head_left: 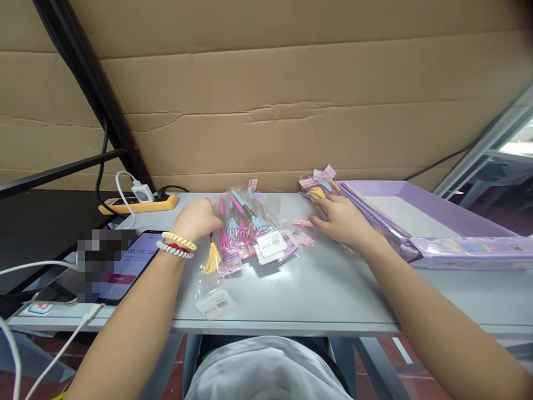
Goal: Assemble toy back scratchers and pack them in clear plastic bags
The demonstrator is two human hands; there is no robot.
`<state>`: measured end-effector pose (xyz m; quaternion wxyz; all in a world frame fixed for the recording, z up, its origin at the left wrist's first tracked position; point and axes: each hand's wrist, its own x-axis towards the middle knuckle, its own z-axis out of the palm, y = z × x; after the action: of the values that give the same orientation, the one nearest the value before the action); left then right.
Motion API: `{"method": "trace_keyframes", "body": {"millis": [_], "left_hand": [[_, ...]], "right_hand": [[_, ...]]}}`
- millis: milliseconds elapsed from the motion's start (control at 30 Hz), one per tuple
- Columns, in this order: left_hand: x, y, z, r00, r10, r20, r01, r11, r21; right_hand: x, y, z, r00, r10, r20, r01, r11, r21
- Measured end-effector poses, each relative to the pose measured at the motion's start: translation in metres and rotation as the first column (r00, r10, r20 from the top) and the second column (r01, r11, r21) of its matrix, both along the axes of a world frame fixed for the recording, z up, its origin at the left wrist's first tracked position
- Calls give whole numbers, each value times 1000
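Observation:
Several small hand-shaped items in clear bags, pink, blue and purple, lie in a pile at the middle of the grey table. My left hand is at the pile's left edge, its fingers curled at the top of a bag with a yellow hand-shaped item; a white label is at that bag's lower end. On the right, my right hand has its fingers spread over a second group of bagged items. Small pink cards lie between the hands.
An open purple box stands at the right. To the left are a phone showing a timer, white cables and a yellow power strip. A cardboard wall rises behind the table.

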<state>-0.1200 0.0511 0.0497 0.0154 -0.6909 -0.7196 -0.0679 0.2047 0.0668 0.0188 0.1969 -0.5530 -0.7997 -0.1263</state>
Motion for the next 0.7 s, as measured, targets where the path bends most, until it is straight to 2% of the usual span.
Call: {"method": "trace_keyframes", "body": {"millis": [67, 133, 233, 333, 400, 500, 700], "left_hand": [[3, -6, 4, 997, -69, 27, 66, 993, 96], [10, -13, 6, 970, -235, 58, 223, 961, 162], [26, -24, 4, 836, -533, 129, 509, 842, 180], [43, -32, -4, 694, -698, 178, 671, 716, 192], [51, -36, -9, 644, -744, 179, 713, 668, 212], [59, -41, -16, 599, -779, 184, 741, 627, 242], [64, -47, -16, 534, -782, 321, 726, 619, 299]], "right_hand": [[-2, -2, 0, 995, 75, -60, -72, 996, 58], [-5, -5, 1, 976, 182, -121, -165, 977, 134], [-14, -12, 2, 919, 353, -179, -305, 919, 248], [-26, -19, 1, 858, 480, -182, -420, 860, 290], [-32, -21, -1, 829, 525, -191, -473, 842, 260], [-34, -20, -4, 800, 568, -191, -530, 819, 219], [-18, -15, 4, 806, 576, -135, -509, 792, 337]]}}
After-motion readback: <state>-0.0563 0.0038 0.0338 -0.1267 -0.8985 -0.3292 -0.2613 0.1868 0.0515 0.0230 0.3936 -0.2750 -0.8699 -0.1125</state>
